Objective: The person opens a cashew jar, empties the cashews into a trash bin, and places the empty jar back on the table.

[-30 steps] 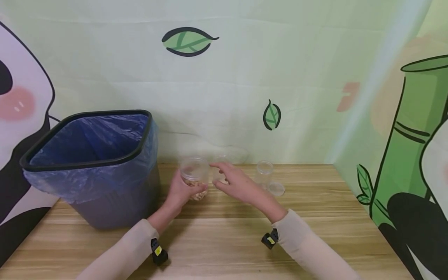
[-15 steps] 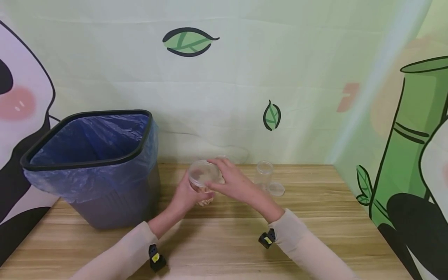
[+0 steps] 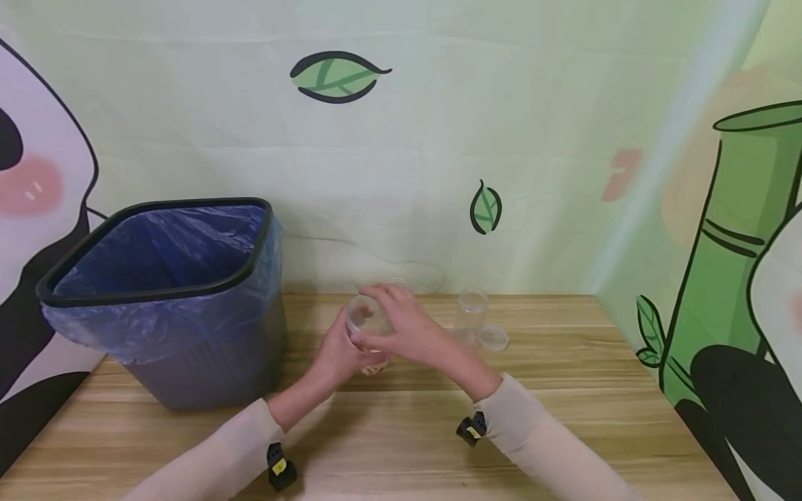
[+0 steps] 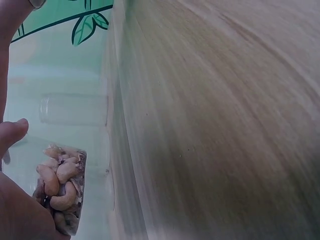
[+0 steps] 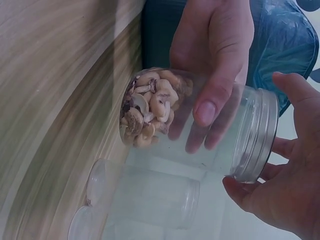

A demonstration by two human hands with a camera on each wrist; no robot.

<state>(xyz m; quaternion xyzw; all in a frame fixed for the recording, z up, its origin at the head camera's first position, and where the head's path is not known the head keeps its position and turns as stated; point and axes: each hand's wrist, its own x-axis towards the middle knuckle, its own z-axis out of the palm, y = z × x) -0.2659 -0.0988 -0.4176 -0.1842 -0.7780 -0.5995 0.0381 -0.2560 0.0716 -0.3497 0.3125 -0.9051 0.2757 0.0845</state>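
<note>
A clear plastic jar holds cashew nuts in its lower part. It appears upright and slightly above the wooden table. My left hand grips its side, with the thumb across the front in the right wrist view. My right hand holds the clear lid at the jar's top, fingers and thumb spread round the rim. The left wrist view shows the cashews low in the jar beside my left hand, with the jar's upper part hard to make out.
To the left stands a bin lined with a blue bag. Another clear jar stands at the back right with a loose clear lid beside it. Behind my right hand shows another clear rim. A printed cloth backs the table.
My left hand has brought the jar of cashews to the right and nearer me. My right hand has come onto its top, and its fingers have closed further round the lid.
</note>
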